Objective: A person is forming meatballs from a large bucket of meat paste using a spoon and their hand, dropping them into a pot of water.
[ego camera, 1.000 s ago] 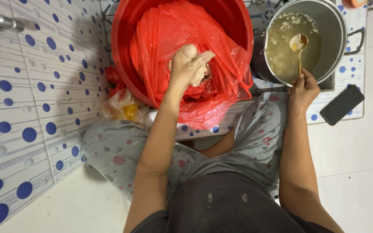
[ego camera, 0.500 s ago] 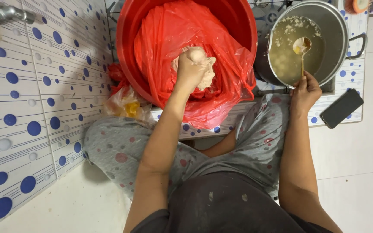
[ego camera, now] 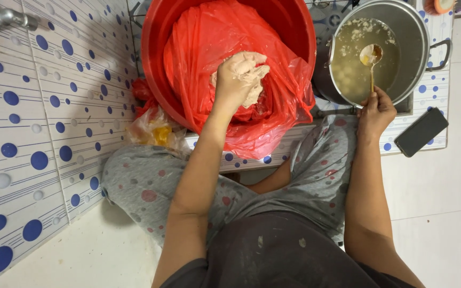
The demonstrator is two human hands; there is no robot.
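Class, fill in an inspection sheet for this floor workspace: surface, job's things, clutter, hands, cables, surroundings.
Surface: pale tiled floor.
Job's things: red basin lined with a red plastic bag; pale dough; steel pot of cloudy liquid.
Clutter: dark phone; yellowish bag.
Hands: left hand grips dough; right hand holds a spoon over the pot.
Cables: nothing seen.
Surroundings: blue-dotted wall tiles; tap.

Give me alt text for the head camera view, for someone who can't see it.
Seen from above, a seated person's left hand squeezes pale dough in a red plastic bag lining a red basin, while the right hand holds a spoon over a steel pot of cloudy liquid. A dark phone lies on the floor nearby.
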